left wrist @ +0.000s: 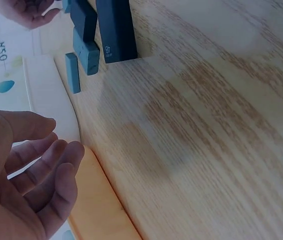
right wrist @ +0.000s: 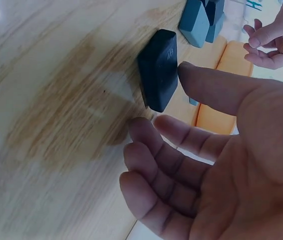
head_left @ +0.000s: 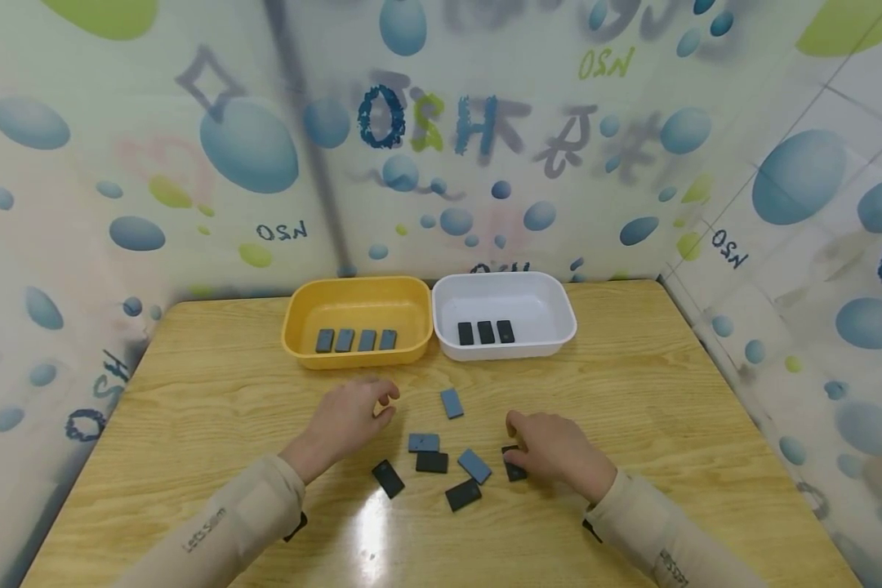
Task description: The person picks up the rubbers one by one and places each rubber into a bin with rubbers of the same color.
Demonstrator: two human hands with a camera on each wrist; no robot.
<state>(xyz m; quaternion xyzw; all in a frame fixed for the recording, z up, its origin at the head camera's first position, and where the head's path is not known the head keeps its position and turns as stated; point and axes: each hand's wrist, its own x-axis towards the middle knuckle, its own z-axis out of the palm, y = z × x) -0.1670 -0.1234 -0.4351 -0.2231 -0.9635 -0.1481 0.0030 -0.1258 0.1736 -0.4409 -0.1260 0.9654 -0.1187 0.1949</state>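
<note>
My right hand [head_left: 554, 447] hovers over a black eraser [head_left: 514, 467] on the right of the table. In the right wrist view the thumb tip is at that black eraser [right wrist: 159, 70], whose face bears a small 4B mark; the other fingers are loosely bent and not round it. Whether the thumb touches it I cannot tell. My left hand [head_left: 347, 420] is held above the table with loosely bent fingers and nothing between them. Close by lie a blue-grey eraser [head_left: 424, 443], a black eraser [head_left: 432, 463] and another black eraser [head_left: 388, 478].
A yellow tray [head_left: 356, 359] at the back holds several blue-grey erasers in a row. Against it stands a white tray [head_left: 500, 353] with three black ones. Between the hands lie more blue-grey [head_left: 452, 403] and black erasers [head_left: 463, 495]. A patterned curtain [head_left: 426, 220] hangs behind the table.
</note>
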